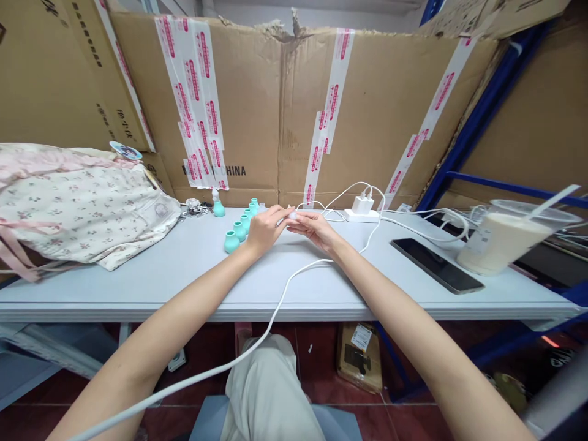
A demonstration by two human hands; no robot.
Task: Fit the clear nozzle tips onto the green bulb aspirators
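Observation:
Above the middle of the table, my left hand (pixel 265 230) and my right hand (pixel 318 230) meet fingertip to fingertip. Both are closed on a small whitish, translucent piece (pixel 293 215), mostly covered by the fingers; its exact kind does not show. Just left of my left hand stands a slanting row of several small teal vase-shaped bottles (pixel 232 242) with open necks. Farther back, another teal bottle (pixel 219 209) has a whitish rounded piece (pixel 215 193) on top. Behind my left hand, a small clear piece (pixel 262 207) is partly visible.
A floral cloth bag (pixel 92 205) lies at left, with keys (pixel 195 209) beside it. A white cable (pixel 294 278) crosses the table near my right forearm to a charger (pixel 362 205). At right are a phone (pixel 436 264) and a drink cup (pixel 503 239). Cardboard (pixel 252 110) walls the back.

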